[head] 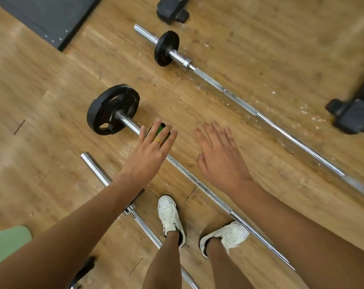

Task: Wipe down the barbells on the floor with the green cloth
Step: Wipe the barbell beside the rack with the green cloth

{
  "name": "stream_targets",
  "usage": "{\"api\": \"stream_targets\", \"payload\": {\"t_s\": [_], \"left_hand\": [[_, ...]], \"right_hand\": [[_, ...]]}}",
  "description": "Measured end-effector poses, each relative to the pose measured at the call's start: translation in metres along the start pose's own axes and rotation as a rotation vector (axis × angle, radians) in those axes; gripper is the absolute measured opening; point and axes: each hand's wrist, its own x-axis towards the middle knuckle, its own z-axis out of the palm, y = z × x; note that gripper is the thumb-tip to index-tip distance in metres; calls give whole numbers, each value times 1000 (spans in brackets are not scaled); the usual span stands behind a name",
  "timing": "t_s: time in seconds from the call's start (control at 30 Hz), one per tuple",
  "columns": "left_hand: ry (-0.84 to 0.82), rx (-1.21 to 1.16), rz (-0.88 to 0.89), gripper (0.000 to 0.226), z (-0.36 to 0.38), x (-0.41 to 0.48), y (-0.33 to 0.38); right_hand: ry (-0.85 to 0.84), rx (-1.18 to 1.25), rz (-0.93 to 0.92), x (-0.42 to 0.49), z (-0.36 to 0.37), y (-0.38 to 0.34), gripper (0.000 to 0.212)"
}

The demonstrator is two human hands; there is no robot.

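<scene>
Three chrome barbells lie slantwise on the wooden floor. The middle barbell (214, 197) carries a black plate (112, 109) at its far left end. My left hand (154, 149) hovers over this bar just right of the plate, with its fingers straight and spread. A small black and green object (160, 132) shows between those fingers; whether they touch it is unclear. My right hand (218, 155) is held flat and empty beside it, above the floor. A pale green fabric (8, 243) lies at the lower left edge, partly behind my left arm.
The far barbell (239, 101) has a small black plate (166, 47). The near barbell (97, 170) runs under my left arm. My white shoes (169, 217) stand between the near and middle bars. Black equipment feet (352, 117) and a dark mat (47, 15) border the area.
</scene>
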Motion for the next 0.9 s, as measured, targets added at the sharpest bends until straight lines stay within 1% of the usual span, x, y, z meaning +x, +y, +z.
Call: {"api": "stream_targets", "payload": {"t_s": [0.1, 0.27, 0.37, 0.5, 0.6, 0.7, 0.8, 0.9], "left_hand": [[-1, 19, -10, 87, -14, -1, -2], [-7, 14, -46, 77, -31, -8, -14], [-17, 1, -63, 76, -35, -11, -27], [-70, -20, -51, 80, -33, -12, -50], [-126, -11, -7, 91, -33, -10, -67], [-108, 18, 22, 99, -38, -5, -84], [-62, 47, 68, 98, -45, 9, -105], [-17, 54, 41, 97, -48, 26, -124]], "right_hand": [[4, -37, 18, -2, -11, 0, 62], [-43, -71, 15, -2, -22, -8, 64], [-78, -78, 7, 4, -24, -15, 65], [-75, -84, 37, 22, -27, -24, 65], [-67, -95, 69, 34, -33, -30, 65], [-61, -107, 105, 46, -43, -36, 65], [-59, -122, 112, 63, -55, -41, 65], [-59, -136, 85, 88, -66, -40, 66]]}}
